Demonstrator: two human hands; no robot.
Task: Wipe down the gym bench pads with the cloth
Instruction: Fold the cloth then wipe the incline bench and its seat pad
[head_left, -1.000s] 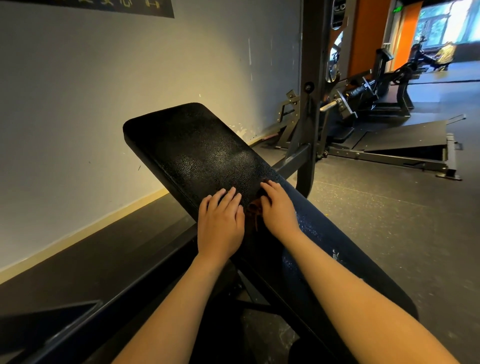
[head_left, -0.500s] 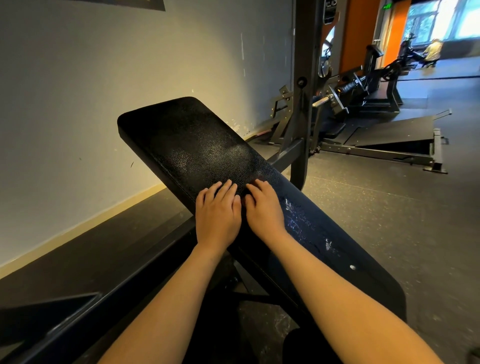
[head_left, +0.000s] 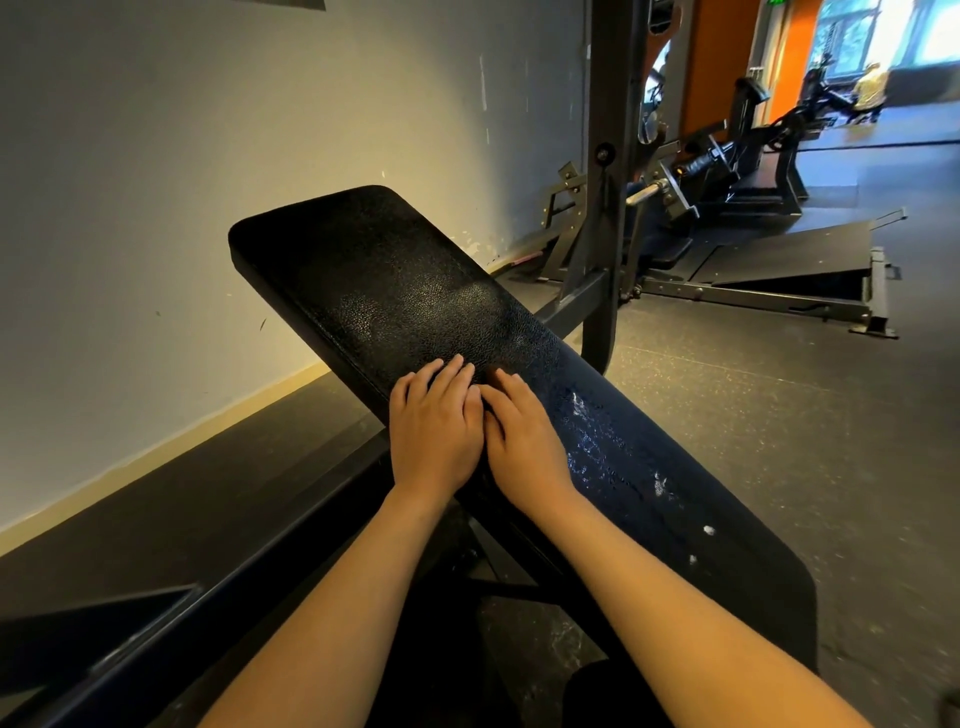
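Bench pad (head_left: 395, 291), black and pebbled, slants from the centre of the frame down to the lower right. At its middle the left hand (head_left: 434, 426) and right hand (head_left: 524, 441) lie side by side, touching, fingers straight and flat on it. No cloth shows; presumably it sits under the palms. A wet sheen (head_left: 597, 447) lies right of the hands, while the upper stretch looks dry. The stroke likely wants even pressure and overlapping passes toward the top edge. Behind stand a steel upright (head_left: 605, 156) and a grey wall (head_left: 156, 156).
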